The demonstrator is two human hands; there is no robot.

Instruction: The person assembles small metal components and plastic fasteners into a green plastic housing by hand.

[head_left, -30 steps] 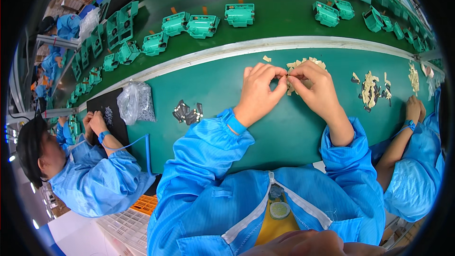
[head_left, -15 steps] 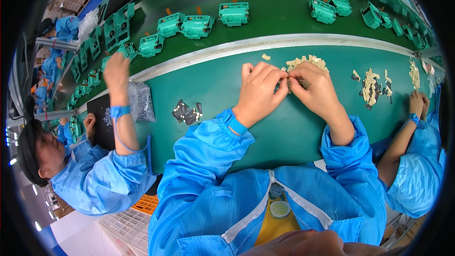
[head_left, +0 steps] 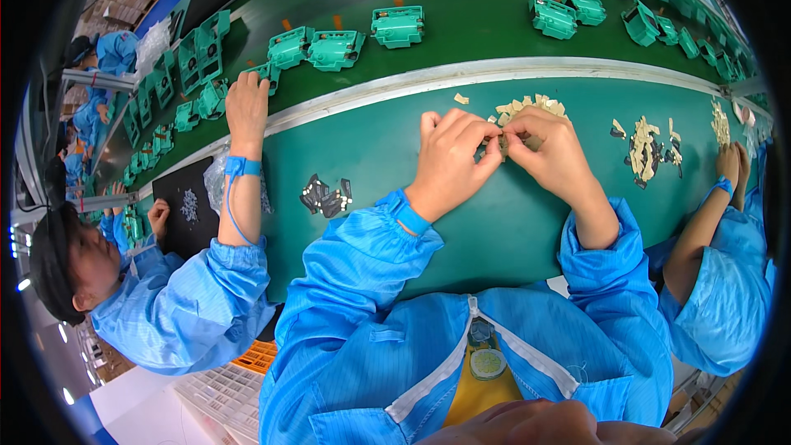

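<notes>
My left hand (head_left: 456,156) and my right hand (head_left: 550,152) meet fingertip to fingertip over the green tabletop (head_left: 395,255). Both are closed in a pinch around something tiny, mostly covered by the fingers. Just behind the right hand lies a heap of small cream-coloured pieces (head_left: 540,103), partly hidden by it. A single cream piece (head_left: 461,99) lies apart, beyond my left hand. Left of my left forearm sits a small pile of black pieces with pale ends (head_left: 325,196).
Past a pale metal rail (head_left: 428,82), a green conveyor carries several teal housings (head_left: 398,26). A co-worker's hand (head_left: 247,107) reaches over the rail at left, near a plastic bag (head_left: 217,185). At right, mixed cream and black pieces (head_left: 644,148) lie near another co-worker's arm (head_left: 700,214).
The housings on the conveyor have shifted slightly left. The left co-worker's raised hand has moved right, to a housing by the rail. My hands have barely moved.
</notes>
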